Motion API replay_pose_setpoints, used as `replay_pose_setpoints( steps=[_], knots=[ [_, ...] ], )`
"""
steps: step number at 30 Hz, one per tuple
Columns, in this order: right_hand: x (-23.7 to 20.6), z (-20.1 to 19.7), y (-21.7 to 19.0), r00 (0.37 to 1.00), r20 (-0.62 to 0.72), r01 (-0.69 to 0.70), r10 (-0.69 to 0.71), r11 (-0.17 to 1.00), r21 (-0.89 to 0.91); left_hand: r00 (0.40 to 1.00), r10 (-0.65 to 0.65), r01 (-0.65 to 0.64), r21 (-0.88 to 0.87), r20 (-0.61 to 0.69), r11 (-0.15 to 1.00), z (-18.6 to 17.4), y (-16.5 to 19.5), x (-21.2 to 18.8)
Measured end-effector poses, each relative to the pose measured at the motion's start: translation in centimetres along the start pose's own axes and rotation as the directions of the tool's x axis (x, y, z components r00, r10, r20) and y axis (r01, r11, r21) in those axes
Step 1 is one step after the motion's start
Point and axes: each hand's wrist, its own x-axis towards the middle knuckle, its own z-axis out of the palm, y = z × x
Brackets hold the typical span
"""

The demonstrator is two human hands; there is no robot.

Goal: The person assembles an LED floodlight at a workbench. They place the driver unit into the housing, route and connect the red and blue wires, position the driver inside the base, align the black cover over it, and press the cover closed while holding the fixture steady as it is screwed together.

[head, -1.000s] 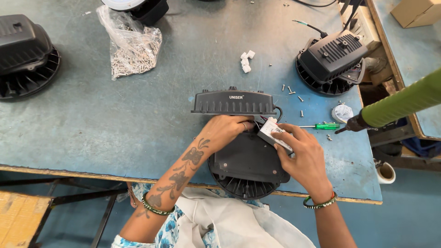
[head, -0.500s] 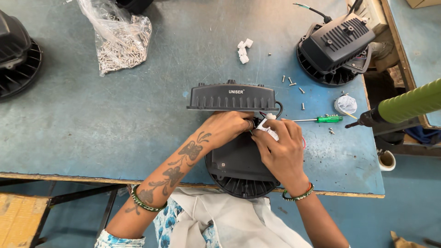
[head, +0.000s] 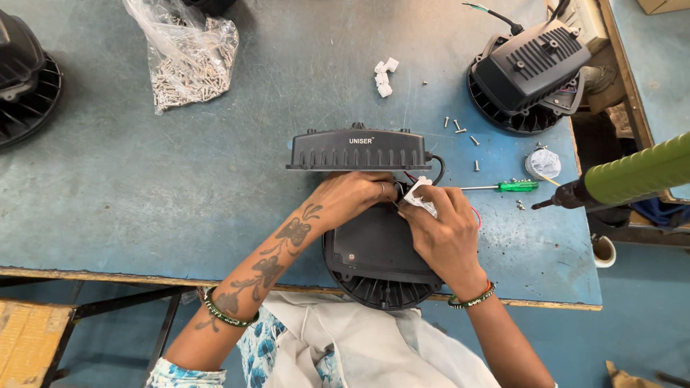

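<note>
My left hand [head: 353, 197] and right hand [head: 444, 231] pinch 1 white connector [head: 418, 196] tight above the black round housing [head: 377, 259]; green screwdriver [head: 503, 187] at 3 o'clock

An assembly workshop: around the black finned lamp housing [head: 381, 259] lie loose screws [head: 460, 131], a green screwdriver [head: 503, 187] and a bag of screws [head: 190, 68] on a worn blue workbench [head: 144, 187].

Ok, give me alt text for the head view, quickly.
Both hands meet over a round black finned lamp housing at the blue table's near edge: the right hand pinches a small white connector, the left hand beside it. A green-handled screwdriver lies nearby.
</note>
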Motion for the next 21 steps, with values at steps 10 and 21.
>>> replay_pose_setpoints(
  steps=[10, 21],
  knots=[
    [0.1, 0.3, 0.5, 0.999, 0.041, 0.035, -0.034, 0.999, -0.013, 0.938, -0.181, 0.296, -0.412, 0.295, 0.862, 1.8, -3.3, 0.4],
    [-0.1, 0.7, 1.3, 0.997, 0.066, 0.038, -0.038, 0.999, 0.003, 0.980, -0.200, 0.200, -0.167, 0.020, 0.965, 2.2, -4.5, -0.3]
  ],
)
